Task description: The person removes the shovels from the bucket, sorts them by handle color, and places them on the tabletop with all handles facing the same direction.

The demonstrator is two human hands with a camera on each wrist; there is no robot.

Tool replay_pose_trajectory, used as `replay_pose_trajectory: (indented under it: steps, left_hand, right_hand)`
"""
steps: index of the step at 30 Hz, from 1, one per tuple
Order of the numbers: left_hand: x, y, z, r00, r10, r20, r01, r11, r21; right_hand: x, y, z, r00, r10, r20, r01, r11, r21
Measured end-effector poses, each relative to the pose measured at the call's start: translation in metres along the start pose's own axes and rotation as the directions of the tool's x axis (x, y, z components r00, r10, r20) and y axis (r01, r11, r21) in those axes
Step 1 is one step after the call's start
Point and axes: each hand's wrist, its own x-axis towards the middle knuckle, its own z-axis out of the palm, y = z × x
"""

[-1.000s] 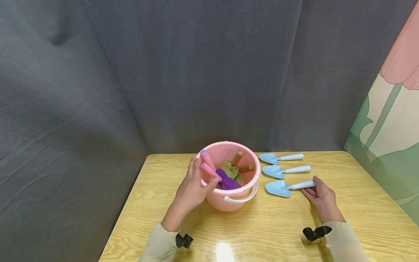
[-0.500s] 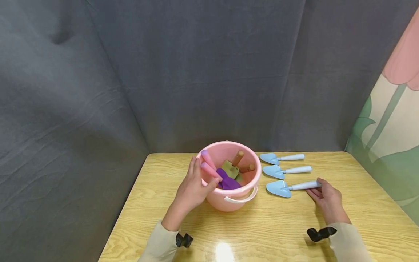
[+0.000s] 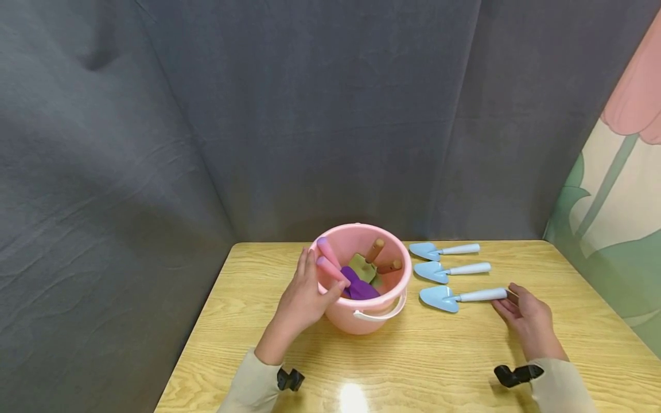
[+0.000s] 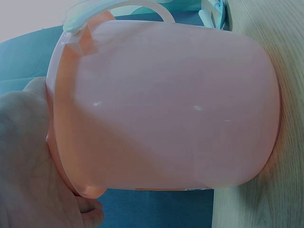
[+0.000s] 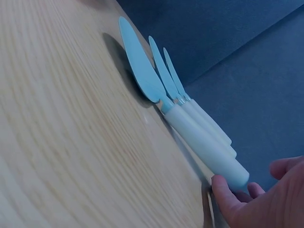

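The left hand (image 3: 302, 298) grips the round, pink, plastic-looking bucket (image 3: 356, 321) at its 8 o'clock rim. At the bucket's 3 o'clock lies the nearest pale-blue trowel with white cylindrical handle (image 3: 467, 296); the right hand (image 3: 532, 321), fingers relaxed, is at the handle's end. For a clean release, as this step appears, withdraw towards 4 o'clock without nudging the handle. Relative to half a second earlier, the right hand sits farther towards 4 o'clock, exposing that end; trowel and bucket remain in place.

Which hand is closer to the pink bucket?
The left hand: it holds the pink bucket at the rim. The right hand is well to the bucket's right, by the handle end of the front blue trowel.
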Motion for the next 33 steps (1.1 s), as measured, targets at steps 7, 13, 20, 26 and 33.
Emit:
replay_pose_trajectory:
  steps: [7, 13, 20, 26, 33]
  left_hand:
    - [0.001, 0.000, 0.000, 1.000, -0.003, 0.002, 0.003, 1.000, 0.006]
    - [0.000, 0.000, 0.000, 1.000, -0.010, 0.010, 0.010, 1.000, 0.010]
    - [0.000, 0.000, -0.001, 1.000, -0.012, 0.010, 0.012, 1.000, 0.008]
    - [0.000, 0.000, -0.001, 1.000, -0.004, 0.006, 0.004, 1.000, 0.001]
    - [0.000, 0.000, -0.001, 1.000, -0.003, 0.004, 0.003, 1.000, -0.008]
  right_hand:
    - [-0.005, -0.007, -0.005, 1.000, -0.027, -0.015, 0.026, 0.999, -0.041]
    - [-0.013, -0.010, -0.008, 0.997, -0.072, -0.004, 0.072, 0.996, -0.058]
    - [-0.025, -0.013, -0.004, 0.986, -0.150, 0.070, 0.155, 0.986, -0.067]
    - [-0.034, -0.014, 0.005, 0.973, -0.194, 0.124, 0.206, 0.974, -0.093]
    - [-0.043, -0.014, 0.015, 0.955, -0.222, 0.198, 0.244, 0.966, -0.091]
